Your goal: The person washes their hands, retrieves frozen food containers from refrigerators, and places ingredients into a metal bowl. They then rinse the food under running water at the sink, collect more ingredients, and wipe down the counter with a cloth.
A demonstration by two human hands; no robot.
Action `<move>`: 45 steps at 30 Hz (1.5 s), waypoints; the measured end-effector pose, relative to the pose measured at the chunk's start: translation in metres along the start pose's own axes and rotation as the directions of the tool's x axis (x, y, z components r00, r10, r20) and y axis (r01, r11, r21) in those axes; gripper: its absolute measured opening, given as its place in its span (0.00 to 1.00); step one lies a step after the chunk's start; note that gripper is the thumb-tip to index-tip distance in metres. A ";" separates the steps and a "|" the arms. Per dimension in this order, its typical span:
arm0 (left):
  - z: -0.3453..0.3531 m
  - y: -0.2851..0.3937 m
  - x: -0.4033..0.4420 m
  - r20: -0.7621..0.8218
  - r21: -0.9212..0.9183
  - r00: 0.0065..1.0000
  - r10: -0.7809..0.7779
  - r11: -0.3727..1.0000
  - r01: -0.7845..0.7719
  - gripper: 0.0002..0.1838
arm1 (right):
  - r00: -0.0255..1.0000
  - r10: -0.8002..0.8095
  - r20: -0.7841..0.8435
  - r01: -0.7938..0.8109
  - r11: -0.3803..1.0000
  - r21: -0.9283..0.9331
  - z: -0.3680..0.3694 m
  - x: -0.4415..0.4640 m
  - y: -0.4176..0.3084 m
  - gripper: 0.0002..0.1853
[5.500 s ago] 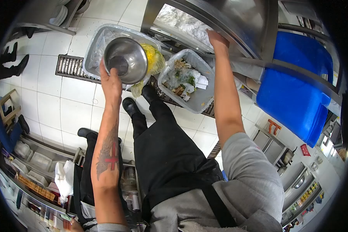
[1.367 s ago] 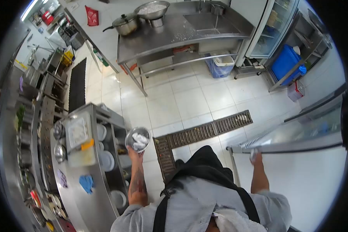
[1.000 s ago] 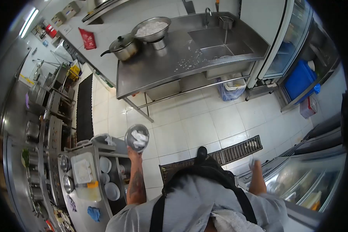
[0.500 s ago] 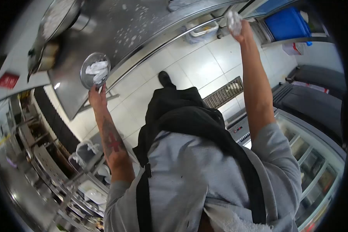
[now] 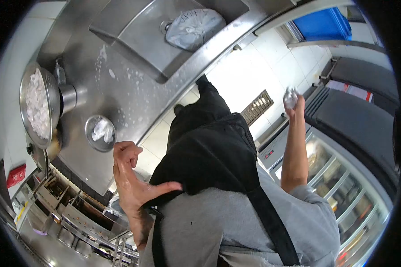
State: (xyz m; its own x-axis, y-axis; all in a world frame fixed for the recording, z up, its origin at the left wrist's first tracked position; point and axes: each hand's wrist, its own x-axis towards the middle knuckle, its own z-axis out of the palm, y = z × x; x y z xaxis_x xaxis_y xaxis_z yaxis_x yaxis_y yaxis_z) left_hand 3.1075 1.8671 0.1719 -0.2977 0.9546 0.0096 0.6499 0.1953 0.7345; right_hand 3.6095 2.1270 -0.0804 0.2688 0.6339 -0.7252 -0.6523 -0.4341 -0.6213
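Note:
My left hand (image 5: 133, 178) is raised in front of my apron, fingers bent and thumb stretched out to the side, with nothing in it. Its skin looks wet. Just beyond it, a small metal bowl (image 5: 92, 143) with several white pieces (image 5: 103, 130) rests on the steel counter (image 5: 93, 93). Far off to the right, my right hand (image 5: 295, 106) is closed around a shiny whitish lump (image 5: 291, 95), held up in the air near the dark fridge units. What that lump is cannot be made out.
A large metal bowl (image 5: 55, 104) full of white pieces stands at the counter's left. The sink (image 5: 133, 33) holds a tied plastic bag (image 5: 196, 29). A glass-topped display fridge (image 5: 343, 182) is at right, a blue bin (image 5: 323, 24) above, and a floor drain (image 5: 257, 108) ahead.
My left hand has let go of the small bowl, which now sits on the counter, and drawn back toward me. My right hand has come lower and nearer, still holding the whitish lump.

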 end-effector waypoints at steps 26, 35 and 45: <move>0.137 -0.320 0.612 -0.129 -0.536 0.988 0.083 0.832 -0.140 0.36 | 0.359 0.573 0.737 -0.158 0.815 -0.557 0.621 0.054 0.214 0.17; 0.127 -0.153 0.532 -0.110 -0.977 0.836 -0.538 -0.096 -0.191 0.27 | 0.618 0.614 0.491 0.072 0.578 -0.813 0.732 0.015 0.339 0.15; 0.100 -0.165 0.567 -0.011 -0.993 0.850 -0.526 -0.097 -0.072 0.16 | 0.214 0.181 0.960 0.938 0.237 -0.254 0.714 -0.007 0.262 0.18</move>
State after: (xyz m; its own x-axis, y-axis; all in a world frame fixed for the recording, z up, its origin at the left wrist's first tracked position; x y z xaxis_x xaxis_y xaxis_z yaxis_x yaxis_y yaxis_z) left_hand 2.9010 2.3990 -0.0114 -0.6027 0.7065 -0.3709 -0.7353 -0.3113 0.6020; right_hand 2.9311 2.4656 -0.0265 -0.7408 0.6715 0.0168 0.2774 0.3286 -0.9028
